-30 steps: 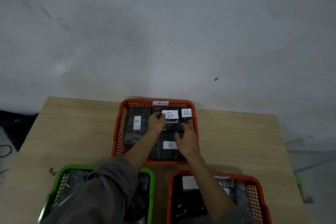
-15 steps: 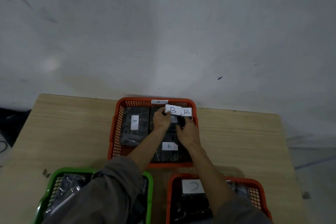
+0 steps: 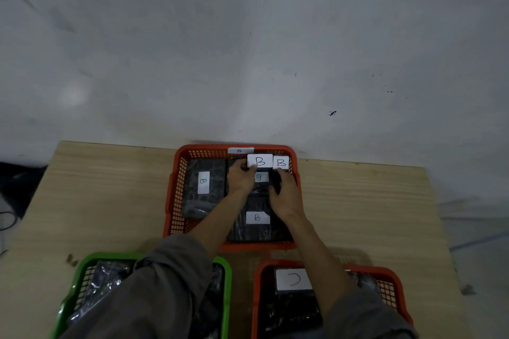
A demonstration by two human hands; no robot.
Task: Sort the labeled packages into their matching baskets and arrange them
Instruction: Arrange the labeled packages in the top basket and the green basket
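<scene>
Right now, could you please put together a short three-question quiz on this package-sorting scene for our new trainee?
1. True or false: both hands are inside the far orange basket.
2. What letter is on the label of the package the left hand and right hand hold up at that basket's far wall?
3. Which colour is the near basket on the left? A) blue B) green C) white

Key
1. True.
2. B, on the held package's label.
3. B: the green basket; the near orange basket beside it holds a package labelled C.
</scene>
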